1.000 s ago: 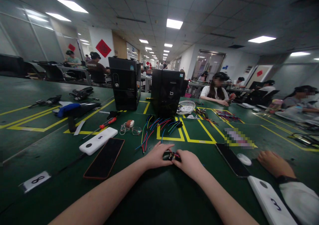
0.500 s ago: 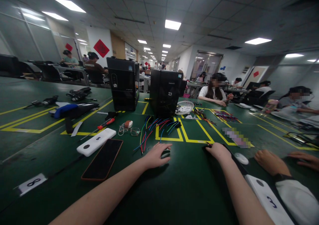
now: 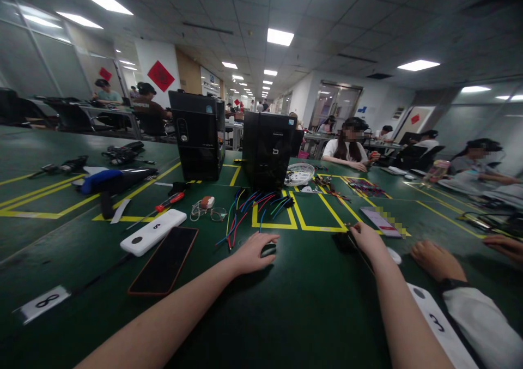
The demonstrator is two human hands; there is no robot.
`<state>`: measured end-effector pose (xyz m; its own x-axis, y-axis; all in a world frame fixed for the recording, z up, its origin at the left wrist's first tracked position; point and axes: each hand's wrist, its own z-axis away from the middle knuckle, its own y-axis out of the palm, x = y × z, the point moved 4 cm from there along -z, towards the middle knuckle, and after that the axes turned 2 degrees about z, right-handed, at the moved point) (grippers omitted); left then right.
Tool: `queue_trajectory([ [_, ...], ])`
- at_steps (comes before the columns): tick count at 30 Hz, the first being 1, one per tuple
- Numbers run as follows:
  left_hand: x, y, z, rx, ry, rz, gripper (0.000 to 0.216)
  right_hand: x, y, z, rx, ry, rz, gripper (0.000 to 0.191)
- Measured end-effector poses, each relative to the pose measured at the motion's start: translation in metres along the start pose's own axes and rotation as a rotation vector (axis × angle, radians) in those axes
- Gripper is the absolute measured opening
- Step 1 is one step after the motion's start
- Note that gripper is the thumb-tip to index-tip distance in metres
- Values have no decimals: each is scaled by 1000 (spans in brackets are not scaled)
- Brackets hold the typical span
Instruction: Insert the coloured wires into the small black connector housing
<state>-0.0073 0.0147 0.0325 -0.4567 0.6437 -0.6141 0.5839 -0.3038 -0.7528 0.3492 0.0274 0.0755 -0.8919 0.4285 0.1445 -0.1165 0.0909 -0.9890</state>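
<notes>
My left hand [image 3: 256, 252] rests on the green table with its thumb and fingers apart, holding nothing. Just beyond its fingertips lie loose red, blue and green wires [image 3: 232, 222]. Farther right, my right hand [image 3: 366, 239] has thumb and fingers pinched together at a small dark thing that I cannot make out. Beneath those fingers is a black item [image 3: 342, 242], partly covered by the hand. A white rounded object [image 3: 394, 255] shows from behind my right wrist.
Two black computer towers [image 3: 196, 140] stand behind the wires, a white basket [image 3: 300, 174] beside them. Left lie glasses [image 3: 208, 212], a screwdriver [image 3: 169, 201], a white device marked 8 [image 3: 153, 231] and a phone [image 3: 163, 261]. At right are a co-worker's hand [image 3: 437, 260] and a white device marked 3 [image 3: 435, 322].
My right hand has moved slightly forward and right, and more of the black item shows beneath it. My left hand stays in place. The whole view has shifted a little.
</notes>
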Motion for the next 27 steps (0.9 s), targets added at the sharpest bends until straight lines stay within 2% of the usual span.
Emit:
queue_trajectory([
  [6,0,0,0,14,1,-13,45,7,-4,5,33,-165,-61,29],
  [11,-1,-1,0,19,3,-10,43,10,-5,8,54,-180,-86,30],
  [18,-2,-1,1,29,-1,-3,41,6,5,2,124,-182,-88,35],
  [27,0,1,-1,14,21,-25,40,18,6,5,89,-234,65,37],
])
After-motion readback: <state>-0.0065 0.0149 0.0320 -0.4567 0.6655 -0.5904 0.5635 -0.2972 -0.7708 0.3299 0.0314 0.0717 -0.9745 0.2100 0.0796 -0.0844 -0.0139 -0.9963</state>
